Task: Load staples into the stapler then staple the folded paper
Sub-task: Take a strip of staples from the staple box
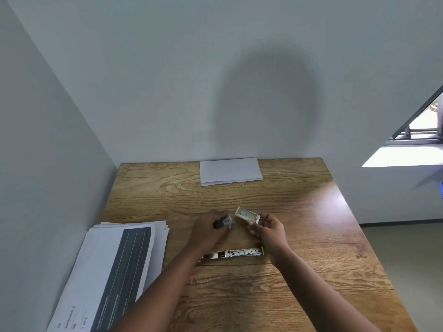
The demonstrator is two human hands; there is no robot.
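Stapler (233,253): opened flat, long axis left-right, just near of both hands; left hand (211,232) grips staples (227,221), right hand (268,230) pinches staple box (247,214); folded paper (230,170) far.

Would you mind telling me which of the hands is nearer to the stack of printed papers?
Left. The left hand is just right of the stack of printed papers; the right hand is farther right.

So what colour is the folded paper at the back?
Plain white folded paper, head view.
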